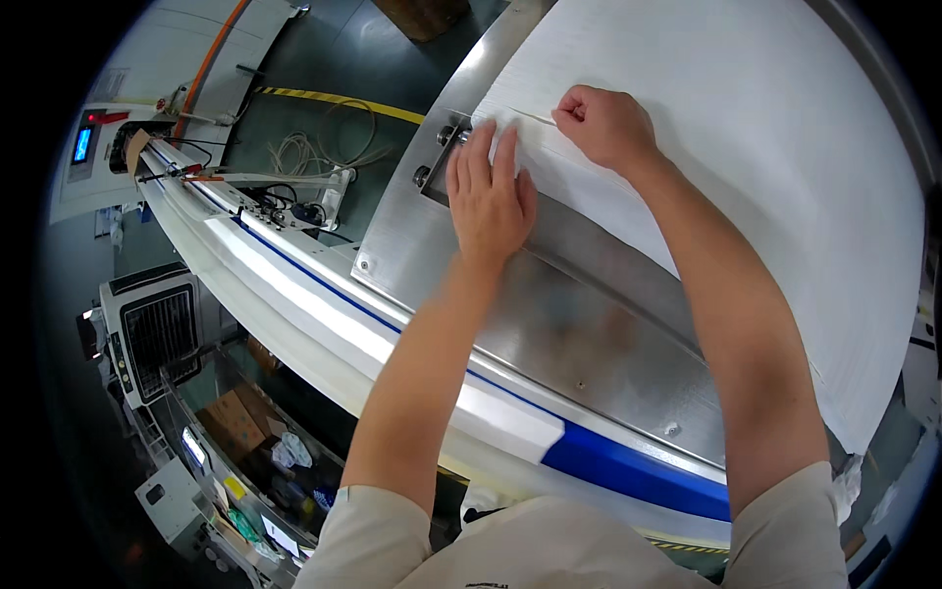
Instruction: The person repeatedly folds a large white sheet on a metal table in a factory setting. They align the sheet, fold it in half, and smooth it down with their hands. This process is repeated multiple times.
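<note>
A broad white sheet material (726, 147), apparently in layers, covers the upper part of a steel table (549, 344). My left hand (488, 196) lies flat near the sheet's left corner, fingers stretched and slightly apart, beside a recessed slot in the steel. Just to its right, my right hand (610, 128) is closed in a pinch low over the white sheet. A thin line runs along the sheet from those fingertips toward my left hand. What the right fingers pinch is too small to make out.
A white rail with a blue strip (628, 466) borders the table's near side. Coiled cables (319, 147) lie on the floor at upper left, near yellow-black tape (343, 101). A cart (231, 393) with cardboard and a white machine with a dark grille (162, 334) stand left.
</note>
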`<state>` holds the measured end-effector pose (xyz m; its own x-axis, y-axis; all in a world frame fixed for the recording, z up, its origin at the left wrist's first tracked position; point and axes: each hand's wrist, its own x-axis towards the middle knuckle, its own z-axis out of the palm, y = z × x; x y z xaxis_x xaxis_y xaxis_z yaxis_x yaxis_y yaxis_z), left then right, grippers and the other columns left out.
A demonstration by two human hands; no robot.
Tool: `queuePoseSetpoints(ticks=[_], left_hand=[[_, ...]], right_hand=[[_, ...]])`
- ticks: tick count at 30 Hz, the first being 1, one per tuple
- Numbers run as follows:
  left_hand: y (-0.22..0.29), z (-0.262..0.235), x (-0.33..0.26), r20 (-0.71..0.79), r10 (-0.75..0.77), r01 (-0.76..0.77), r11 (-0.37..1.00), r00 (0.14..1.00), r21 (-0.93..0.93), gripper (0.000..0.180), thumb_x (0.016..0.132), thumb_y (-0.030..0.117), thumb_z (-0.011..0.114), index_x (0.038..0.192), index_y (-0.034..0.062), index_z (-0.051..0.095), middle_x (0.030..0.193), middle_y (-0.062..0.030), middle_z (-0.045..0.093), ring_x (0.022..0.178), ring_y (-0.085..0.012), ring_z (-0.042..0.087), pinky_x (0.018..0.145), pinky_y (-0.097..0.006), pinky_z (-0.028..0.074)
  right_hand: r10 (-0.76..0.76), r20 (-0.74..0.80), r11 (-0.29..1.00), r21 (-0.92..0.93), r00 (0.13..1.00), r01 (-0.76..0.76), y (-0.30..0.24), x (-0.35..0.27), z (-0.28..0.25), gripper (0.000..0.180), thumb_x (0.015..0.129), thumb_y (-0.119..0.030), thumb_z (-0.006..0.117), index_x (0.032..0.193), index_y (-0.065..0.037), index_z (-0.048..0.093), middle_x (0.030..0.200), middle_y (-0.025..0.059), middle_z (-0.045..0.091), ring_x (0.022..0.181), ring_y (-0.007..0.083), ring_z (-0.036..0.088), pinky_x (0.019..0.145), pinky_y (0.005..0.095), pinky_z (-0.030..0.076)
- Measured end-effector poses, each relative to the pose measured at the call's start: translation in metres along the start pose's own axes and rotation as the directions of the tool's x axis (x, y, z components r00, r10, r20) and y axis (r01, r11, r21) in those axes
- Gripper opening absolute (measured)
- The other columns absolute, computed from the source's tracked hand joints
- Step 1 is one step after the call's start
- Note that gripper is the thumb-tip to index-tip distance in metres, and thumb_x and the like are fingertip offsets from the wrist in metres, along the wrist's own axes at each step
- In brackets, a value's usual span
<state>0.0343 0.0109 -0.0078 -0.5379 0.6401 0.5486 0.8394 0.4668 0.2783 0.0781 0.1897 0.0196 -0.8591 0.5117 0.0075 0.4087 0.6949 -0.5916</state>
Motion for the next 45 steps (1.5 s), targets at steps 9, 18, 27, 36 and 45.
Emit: queuePoseSetpoints(ticks=[9, 18, 27, 36, 45], left_hand=[[-0.029, 0.000, 0.023, 0.142, 0.266, -0.284, 0.950, 0.953, 0.129, 0.034, 0.071, 0.016, 0.061, 0.105, 0.0175, 0.056, 0.121, -0.0061, 0.050, 0.105, -0.0261, 0.051, 0.090, -0.042, 0.037], [-0.035, -0.040, 0.054, 0.632, 0.370, -0.512, 0.858, 0.681, 0.050, 0.042, 0.068, 0.013, 0.064, 0.108, 0.0098, 0.054, 0.110, -0.0088, 0.057, 0.104, -0.0278, 0.054, 0.093, -0.043, 0.038], [0.031, 0.001, 0.084, 0.920, -0.152, -0.760, 0.523, 0.362, 0.386, 0.028, 0.074, 0.013, 0.062, 0.102, 0.0130, 0.062, 0.100, -0.0075, 0.063, 0.095, -0.0245, 0.061, 0.085, -0.039, 0.045], [-0.002, 0.019, 0.074, 0.855, -0.171, -0.706, 0.498, 0.489, 0.503, 0.022, 0.080, 0.006, 0.056, 0.099, 0.0112, 0.066, 0.096, -0.0116, 0.065, 0.088, -0.0275, 0.064, 0.075, -0.037, 0.052], [-0.006, -0.030, 0.031, 0.408, 0.118, -0.279, 0.889, 0.906, 0.362, 0.055, 0.067, 0.004, 0.061, 0.120, 0.0125, 0.049, 0.122, -0.0132, 0.050, 0.111, -0.0324, 0.048, 0.092, -0.045, 0.040]], right_hand=[[-0.014, -0.040, 0.996, 0.088, 0.999, 0.017, -0.001, -0.008, -0.005, 0.015, 0.079, -0.027, 0.059, 0.081, -0.014, 0.065, 0.074, 0.0056, 0.065, 0.069, 0.0272, 0.062, 0.063, 0.0388, 0.049], [0.183, -0.259, 0.956, -0.177, 0.948, -0.233, 0.062, -0.203, -0.056, 0.028, 0.087, -0.032, 0.051, 0.077, -0.009, 0.062, 0.073, 0.0117, 0.062, 0.067, 0.0321, 0.060, 0.067, 0.0424, 0.048], [0.563, -0.367, 0.503, -0.559, 0.740, -0.660, 0.290, -0.467, -0.226, 0.050, 0.093, -0.040, 0.041, 0.064, -0.007, 0.065, 0.070, 0.0127, 0.065, 0.070, 0.0304, 0.063, 0.086, 0.0451, 0.043], [0.550, -0.402, 0.403, -0.640, 0.732, -0.654, 0.427, -0.588, -0.305, 0.053, 0.094, -0.042, 0.034, 0.080, -0.003, 0.067, 0.076, 0.0146, 0.066, 0.082, 0.0284, 0.063, 0.100, 0.0466, 0.033], [0.445, -0.452, 0.408, -0.666, 0.773, -0.625, 0.412, -0.622, -0.279, 0.032, 0.096, -0.022, 0.039, 0.115, -0.003, 0.056, 0.113, 0.0159, 0.059, 0.108, 0.0321, 0.052, 0.095, 0.0403, 0.039]])
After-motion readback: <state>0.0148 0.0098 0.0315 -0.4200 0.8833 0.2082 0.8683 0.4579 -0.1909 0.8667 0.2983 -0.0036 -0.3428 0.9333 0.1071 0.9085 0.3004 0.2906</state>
